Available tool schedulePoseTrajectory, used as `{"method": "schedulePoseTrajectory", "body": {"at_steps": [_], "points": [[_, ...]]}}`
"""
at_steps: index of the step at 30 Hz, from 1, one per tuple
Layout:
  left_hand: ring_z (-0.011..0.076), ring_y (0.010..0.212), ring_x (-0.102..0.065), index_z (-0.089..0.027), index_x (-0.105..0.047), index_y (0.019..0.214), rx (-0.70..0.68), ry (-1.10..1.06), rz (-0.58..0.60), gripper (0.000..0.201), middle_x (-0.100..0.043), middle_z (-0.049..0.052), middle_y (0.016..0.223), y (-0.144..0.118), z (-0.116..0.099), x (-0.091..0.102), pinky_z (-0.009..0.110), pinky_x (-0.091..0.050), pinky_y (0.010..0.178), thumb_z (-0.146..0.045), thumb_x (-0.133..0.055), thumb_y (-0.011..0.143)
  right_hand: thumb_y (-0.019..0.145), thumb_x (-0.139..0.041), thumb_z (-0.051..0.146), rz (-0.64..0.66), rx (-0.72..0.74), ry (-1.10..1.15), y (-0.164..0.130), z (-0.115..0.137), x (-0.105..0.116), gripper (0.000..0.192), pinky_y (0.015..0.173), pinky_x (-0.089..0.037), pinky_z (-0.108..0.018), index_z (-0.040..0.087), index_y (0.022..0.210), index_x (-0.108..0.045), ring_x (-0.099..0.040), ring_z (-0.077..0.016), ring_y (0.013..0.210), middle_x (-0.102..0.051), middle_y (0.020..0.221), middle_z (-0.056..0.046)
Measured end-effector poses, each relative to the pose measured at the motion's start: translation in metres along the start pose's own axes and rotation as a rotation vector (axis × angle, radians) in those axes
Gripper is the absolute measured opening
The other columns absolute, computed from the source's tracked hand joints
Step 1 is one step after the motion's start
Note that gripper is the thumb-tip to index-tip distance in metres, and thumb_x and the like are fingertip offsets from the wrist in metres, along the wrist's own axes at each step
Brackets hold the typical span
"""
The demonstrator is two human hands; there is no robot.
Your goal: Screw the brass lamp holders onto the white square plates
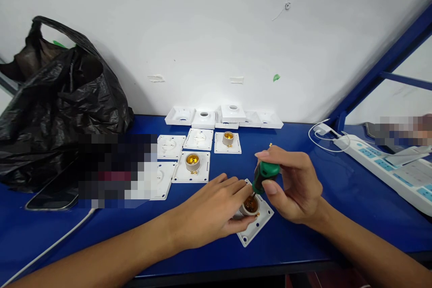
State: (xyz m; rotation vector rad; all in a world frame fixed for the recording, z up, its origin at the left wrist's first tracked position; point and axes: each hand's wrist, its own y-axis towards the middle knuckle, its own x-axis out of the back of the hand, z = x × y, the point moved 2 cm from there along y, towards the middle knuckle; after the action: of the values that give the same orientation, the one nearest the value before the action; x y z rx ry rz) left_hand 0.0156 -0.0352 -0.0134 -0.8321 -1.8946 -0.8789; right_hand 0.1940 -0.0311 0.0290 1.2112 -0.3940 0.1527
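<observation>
Steadying a white base plate (248, 236) and the lamp socket (250, 207) on it, the left hand (219, 204) lies at the lower centre of the frame, its fingers and thumb closed around the socket's rim, probably so that neither part turns under the tool. The plate sits skewed, corner toward the bottom edge, flat on the blue table (303, 252), which presumably gives it firm backing. Just right of it, the right hand (297, 184) grips a green-and-black screwdriver (269, 170) by the handle, thumb on the near side and fingers curled over the top; the shaft slants down leftward into the socket, though what its tip meets inside is hidden. The left forearm enters from the lower left corner, palm down and wrist low; the right forearm rises from the lower right corner, wrist above the table.

Farther off, left of centre, one socketed plate (201, 174) lies beside plates without sockets, with another socketed plate (222, 145) behind, perhaps kept within easy reach. White covers (204, 120) line the foot of the wall (219, 40), one stacked on others, seemingly set back to leave working room.
</observation>
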Motion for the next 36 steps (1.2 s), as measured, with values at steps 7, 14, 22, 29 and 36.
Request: {"method": "schedulePoseTrajectory", "body": {"at_steps": [7, 14, 22, 29, 36], "points": [[0.0234, 0.089, -0.068, -0.022, -0.052, 0.098, -0.031, 0.026, -0.027, 0.025, -0.069, 0.0, 0.095, 0.0007, 0.0005, 0.0007, 0.038, -0.048, 0.086, -0.037, -0.072, 0.101, 0.102, -0.06, 0.025, 0.003, 0.012, 0.0, 0.0024, 0.0022, -0.0007, 0.043, 0.049, -0.049, -0.028, 0.025, 0.145, -0.056, -0.06, -0.0161, 0.059, -0.062, 0.076, 0.003], [0.0231, 0.088, -0.068, -0.022, -0.053, 0.099, -0.038, 0.041, -0.036, 0.026, -0.068, 0.0, 0.094, -0.0001, -0.0001, 0.0011, 0.039, -0.049, 0.087, -0.038, -0.073, 0.1, 0.103, -0.059, 0.026, 0.011, 0.01, -0.009, 0.0036, 0.0036, -0.0012, 0.043, 0.049, -0.049, -0.028, 0.025, 0.146, -0.055, -0.058, -0.0159, 0.059, -0.063, 0.078, 0.003], [0.0243, 0.091, -0.069, -0.022, -0.056, 0.101, -0.034, 0.047, -0.017, 0.022, -0.07, 0.002, 0.098, 0.0004, 0.001, 0.0002, 0.04, -0.051, 0.088, -0.041, -0.066, 0.104, 0.102, -0.06, 0.024, 0.029, 0.017, 0.004, 0.0043, 0.0043, -0.0005, 0.041, 0.049, -0.048, -0.028, 0.023, 0.143, -0.056, -0.059, -0.0158, 0.059, -0.066, 0.08, 0.001], [0.0237, 0.098, -0.07, -0.021, -0.06, 0.106, -0.033, -0.014, 0.029, 0.018, -0.071, 0.004, 0.104, 0.0016, 0.0035, 0.0, 0.038, -0.052, 0.093, -0.039, -0.06, 0.107, 0.103, -0.06, 0.025, 0.063, 0.079, -0.01, 0.0062, 0.0076, -0.0005, 0.042, 0.047, -0.046, -0.03, 0.019, 0.145, -0.055, -0.058, -0.0164, 0.056, -0.063, 0.073, 0.002], [0.0244, 0.1, -0.069, -0.021, -0.06, 0.105, -0.04, 0.002, 0.062, 0.015, -0.07, 0.005, 0.107, 0.0018, 0.0028, 0.0013, 0.038, -0.052, 0.093, -0.035, -0.062, 0.106, 0.104, -0.059, 0.026, 0.093, 0.063, -0.03, 0.0068, 0.0085, 0.0002, 0.044, 0.049, -0.047, -0.03, 0.021, 0.147, -0.053, -0.06, -0.017, 0.057, -0.066, 0.074, 0.003]]}}
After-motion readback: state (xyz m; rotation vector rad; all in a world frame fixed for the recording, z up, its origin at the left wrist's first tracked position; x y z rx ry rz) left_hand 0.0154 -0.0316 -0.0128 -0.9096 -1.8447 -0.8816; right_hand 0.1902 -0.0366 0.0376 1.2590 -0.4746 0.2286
